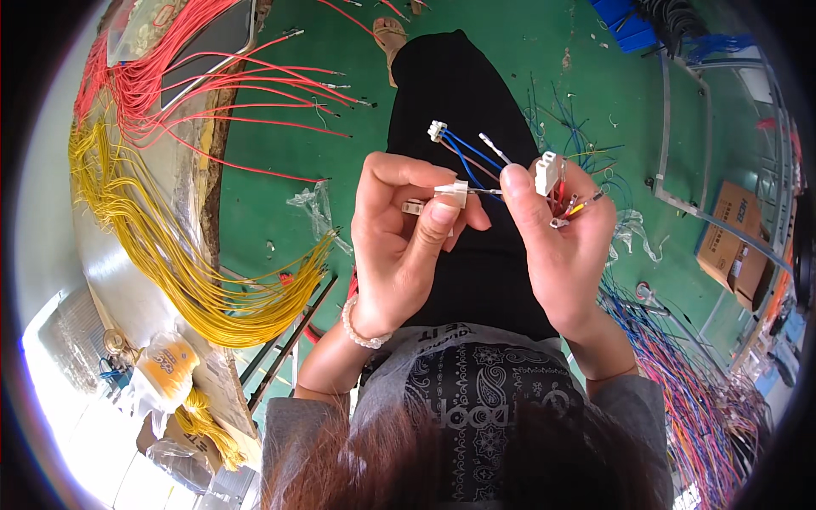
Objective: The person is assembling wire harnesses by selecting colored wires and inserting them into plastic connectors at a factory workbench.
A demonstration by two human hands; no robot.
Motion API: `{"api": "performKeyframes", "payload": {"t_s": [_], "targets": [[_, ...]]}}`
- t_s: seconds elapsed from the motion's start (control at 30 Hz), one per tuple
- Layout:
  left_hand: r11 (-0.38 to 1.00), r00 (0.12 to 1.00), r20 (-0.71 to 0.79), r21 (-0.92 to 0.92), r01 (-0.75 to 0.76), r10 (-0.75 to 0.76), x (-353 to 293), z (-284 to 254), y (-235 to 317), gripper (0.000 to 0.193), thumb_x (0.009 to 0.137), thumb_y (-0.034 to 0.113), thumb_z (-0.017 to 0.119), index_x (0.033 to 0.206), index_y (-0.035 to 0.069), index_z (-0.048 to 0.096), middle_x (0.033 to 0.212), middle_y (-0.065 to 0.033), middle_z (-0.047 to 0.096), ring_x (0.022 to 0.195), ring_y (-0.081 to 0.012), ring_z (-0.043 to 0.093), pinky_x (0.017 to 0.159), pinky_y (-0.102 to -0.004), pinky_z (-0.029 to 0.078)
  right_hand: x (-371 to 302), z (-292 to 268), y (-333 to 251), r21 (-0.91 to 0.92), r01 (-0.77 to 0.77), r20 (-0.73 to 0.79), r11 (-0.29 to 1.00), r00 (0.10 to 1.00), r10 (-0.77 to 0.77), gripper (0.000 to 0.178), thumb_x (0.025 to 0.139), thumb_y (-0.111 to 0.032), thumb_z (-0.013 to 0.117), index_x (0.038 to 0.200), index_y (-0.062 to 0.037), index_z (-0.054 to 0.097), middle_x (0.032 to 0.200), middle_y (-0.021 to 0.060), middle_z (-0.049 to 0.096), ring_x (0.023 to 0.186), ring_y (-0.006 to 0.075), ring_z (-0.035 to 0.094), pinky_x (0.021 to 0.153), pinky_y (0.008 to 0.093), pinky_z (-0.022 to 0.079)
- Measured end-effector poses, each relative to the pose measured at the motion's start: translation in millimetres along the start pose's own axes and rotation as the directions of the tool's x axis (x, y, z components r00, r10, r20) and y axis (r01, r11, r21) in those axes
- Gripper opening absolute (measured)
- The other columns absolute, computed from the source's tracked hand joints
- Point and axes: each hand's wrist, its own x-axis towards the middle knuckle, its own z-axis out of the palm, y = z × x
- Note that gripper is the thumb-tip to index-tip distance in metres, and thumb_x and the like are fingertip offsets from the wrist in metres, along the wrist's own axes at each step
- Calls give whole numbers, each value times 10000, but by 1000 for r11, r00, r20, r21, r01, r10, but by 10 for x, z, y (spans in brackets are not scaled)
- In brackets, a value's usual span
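My left hand (393,242) pinches a small white plastic connector housing (453,192) between thumb and fingertips. Another small white connector (413,206) shows among its curled fingers. Thumb and fingers of my right hand (568,263) are closed on thin wires; a metal wire terminal (486,192) points from them at the housing, touching or nearly so. A larger white connector (546,172) with red and yellow wires rests in the right hand. Blue wires (469,151) run up to a white connector (436,131) above my lap. A loose crimped terminal (491,146) sticks up beside them.
On the left, a worn bench (127,280) carries bundles of red wires (140,93) and yellow wires (161,242), ends overhanging its edge. A cardboard box (735,242) and metal frame (680,204) stand right. Multicoloured wires (680,382) hang lower right. Plastic scraps lie on the green floor.
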Motion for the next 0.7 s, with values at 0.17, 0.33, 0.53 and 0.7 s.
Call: {"api": "performKeyframes", "payload": {"t_s": [0.17, 0.33, 0.53, 0.7], "targets": [[996, 999, 18, -82, 46, -45, -3, 6, -44, 199, 956, 161, 529, 1029, 32, 396, 777, -114, 610, 609, -75, 513, 527, -186, 403, 7, -21, 14, -29, 7, -13, 1000, 1000, -7, 354, 859, -139, 684, 617, -60, 439, 553, -67, 392, 531, 4, 305, 446, 223, 225], [989, 999, 32, -144, 39, -34, -9, 25, -54, 209, 951, 159, 538, 1029, 30, 394, 796, -113, 610, 631, -78, 530, 527, -186, 405, 4, -25, -37, -33, 12, 5, 999, 1000, -12, 331, 860, -131, 684, 638, -54, 451, 561, -63, 406, 530, 5, 313, 446, 216, 235], [999, 999, 37, 30, -16, 15, -35, 89, -29, 214, 940, 136, 553, 1035, 23, 398, 789, -77, 587, 687, -68, 553, 575, -189, 446, -37, 5, -50, 91, -57, 125, 994, 991, 46, 283, 905, -114, 602, 673, -78, 443, 612, -55, 444, 560, 9, 362, 501, 195, 281], [1000, 999, 47, 7, -9, 9, -3, 17, -52, 193, 950, 134, 536, 1037, 29, 399, 772, -71, 580, 637, -61, 514, 547, -179, 414, 59, -72, -38, 112, -88, 290, 990, 956, 52, 199, 913, -145, 594, 757, -62, 501, 676, -37, 495, 602, 15, 395, 541, 195, 319]]}}
